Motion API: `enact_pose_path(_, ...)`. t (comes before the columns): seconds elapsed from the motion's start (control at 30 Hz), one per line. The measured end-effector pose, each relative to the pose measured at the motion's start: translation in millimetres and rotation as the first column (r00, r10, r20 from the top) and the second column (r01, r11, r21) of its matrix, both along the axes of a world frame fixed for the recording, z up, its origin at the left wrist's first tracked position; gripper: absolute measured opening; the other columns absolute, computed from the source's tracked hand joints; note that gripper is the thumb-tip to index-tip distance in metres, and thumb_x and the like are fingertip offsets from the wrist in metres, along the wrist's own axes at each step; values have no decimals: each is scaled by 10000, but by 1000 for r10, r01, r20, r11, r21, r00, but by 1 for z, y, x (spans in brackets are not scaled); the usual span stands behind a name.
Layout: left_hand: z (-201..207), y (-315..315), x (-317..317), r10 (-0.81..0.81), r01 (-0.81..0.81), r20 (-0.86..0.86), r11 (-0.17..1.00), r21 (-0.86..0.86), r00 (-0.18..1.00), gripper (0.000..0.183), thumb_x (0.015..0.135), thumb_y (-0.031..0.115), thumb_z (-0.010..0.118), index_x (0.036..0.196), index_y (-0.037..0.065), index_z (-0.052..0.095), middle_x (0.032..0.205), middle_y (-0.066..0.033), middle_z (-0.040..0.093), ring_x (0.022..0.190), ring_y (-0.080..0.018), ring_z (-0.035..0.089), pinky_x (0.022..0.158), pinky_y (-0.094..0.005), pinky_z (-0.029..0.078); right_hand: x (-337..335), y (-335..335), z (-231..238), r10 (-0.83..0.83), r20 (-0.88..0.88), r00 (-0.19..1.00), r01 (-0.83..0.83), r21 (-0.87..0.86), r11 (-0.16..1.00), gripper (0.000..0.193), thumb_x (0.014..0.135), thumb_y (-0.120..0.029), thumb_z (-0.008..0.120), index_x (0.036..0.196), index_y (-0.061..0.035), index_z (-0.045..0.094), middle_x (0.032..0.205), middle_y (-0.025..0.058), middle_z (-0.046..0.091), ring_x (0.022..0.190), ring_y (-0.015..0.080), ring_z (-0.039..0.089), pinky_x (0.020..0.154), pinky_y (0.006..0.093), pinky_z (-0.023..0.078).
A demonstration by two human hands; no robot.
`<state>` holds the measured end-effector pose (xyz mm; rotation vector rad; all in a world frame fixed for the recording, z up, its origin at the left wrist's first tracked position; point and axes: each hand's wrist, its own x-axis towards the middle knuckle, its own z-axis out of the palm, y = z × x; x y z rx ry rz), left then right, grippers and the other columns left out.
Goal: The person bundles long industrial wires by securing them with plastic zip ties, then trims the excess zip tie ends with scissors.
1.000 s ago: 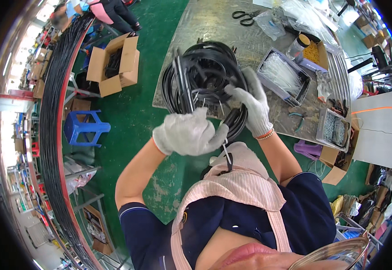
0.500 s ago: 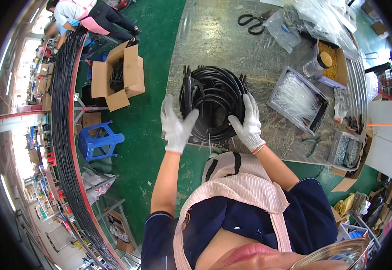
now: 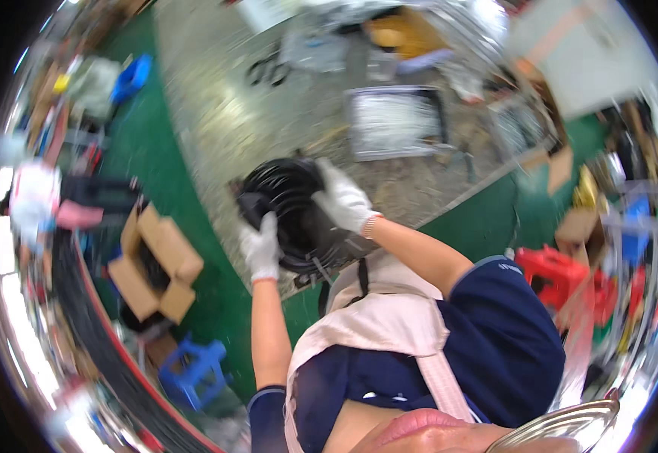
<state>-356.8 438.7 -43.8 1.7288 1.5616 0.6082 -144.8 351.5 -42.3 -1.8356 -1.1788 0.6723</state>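
A thick coil of black cable lies at the near left corner of the metal-topped table. My left hand, in a white glove, grips its left side with the thumb over the loops. My right hand, gloved the same way, is closed round the right side, thumb toward the coil's middle. The fingertips of both hands are partly hidden by the cable. Motion blurs the picture, so the cable ends are hard to make out.
Beyond the coil lie black-handled scissors and a grey tray of thin white strips. Left of the table stand an open cardboard box and a blue stool. Another person is at far left. Red plastic stools stand at right.
The view has turned to the right, swinging the table and floor items round in the picture. Both hands stay at the coil, my right hand now more tightly round it.
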Motion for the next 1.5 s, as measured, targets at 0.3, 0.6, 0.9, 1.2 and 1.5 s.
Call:
enact_pose_path(0.3,28,-4,2,-210,432,-385,584,688,898,733,861,353,703,1407,-33,403,1427,-288,439,1288,-455,445,1086,-520,344,-19,-107,-10,-422,139,896,393,192,899,611,933,-395,587,1404,-34,441,1383,225,500,1313,394,439,1116,442,342)
enact_pose_path(0.6,30,-106,52,-521,472,-358,99,876,774,638,886,353,711,1348,-20,481,1302,-207,573,1194,-410,535,1018,-549,420,-79,-438,-28,-897,95,431,862,-337,379,428,932,-316,574,1290,-82,593,1203,138,669,1123,305,630,970,381,489)
enact_pose_path(0.9,22,-236,157,-677,716,-489,81,694,550,542,881,360,668,1335,97,530,1316,-165,569,1237,-398,503,1084,-549,343,-72,-637,5,-940,332,-80,997,33,-73,369,902,-227,629,1236,-72,612,1078,149,693,1017,324,650,895,391,511)
enact_pose_path(1.2,25,-411,249,-723,853,-651,-170,493,232,491,838,379,685,1272,169,595,1379,-74,552,1313,-343,451,1112,-533,281,26,-908,-10,-671,733,-116,916,-182,-358,524,878,-290,584,1370,-137,484,1289,136,592,1168,337,570,972,443,468)
enact_pose_path(1.5,46,-449,270,-621,939,-775,-181,291,120,444,826,340,694,1221,154,616,1353,-89,569,1293,-354,464,1092,-538,319,75,-1009,-68,-499,842,207,724,-475,-501,260,948,-213,453,1128,-182,639,1055,59,681,1012,255,645,846,422,501)
